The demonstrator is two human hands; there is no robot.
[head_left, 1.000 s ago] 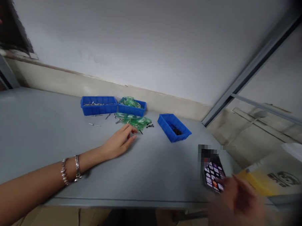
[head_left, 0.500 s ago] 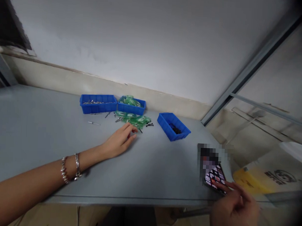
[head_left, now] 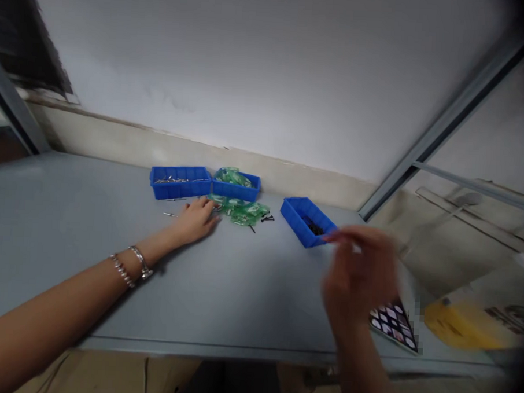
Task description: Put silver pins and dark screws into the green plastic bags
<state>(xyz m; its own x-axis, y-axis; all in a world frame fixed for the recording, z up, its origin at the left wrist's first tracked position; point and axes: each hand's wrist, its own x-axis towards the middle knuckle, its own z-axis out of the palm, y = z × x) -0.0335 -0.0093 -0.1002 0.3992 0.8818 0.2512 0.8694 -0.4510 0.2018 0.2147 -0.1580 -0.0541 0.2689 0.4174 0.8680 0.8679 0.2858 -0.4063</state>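
Observation:
My left hand point(head_left: 195, 221) lies on the grey table with fingers reaching forward and thumb apart, at the left end of a green plastic bag point(head_left: 246, 212). Its fingertips are by small metal pieces that partly hide behind them, and nothing shows in its grasp. One thin silver rivet point(head_left: 170, 214) lies just left of the hand. My right hand point(head_left: 361, 264) is raised over the table's right side, smeared by motion, so its fingers cannot be read. Below it, a phone point(head_left: 395, 327) with a lit screen rests near the front edge, partly covered by the wrist.
Along the wall stand a blue bin point(head_left: 182, 188) of silver rivets and a second blue bin point(head_left: 236, 192) holding green plastic. A third blue bin point(head_left: 299, 224) contains dark screws. Several black screws point(head_left: 267, 218) lie beside the bag. A metal post point(head_left: 386, 187) rises at the right.
My right hand has left the phone screen and swung up and left toward the third bin. My left hand has shifted left along the bag to the silver pieces. The view has moved slightly.

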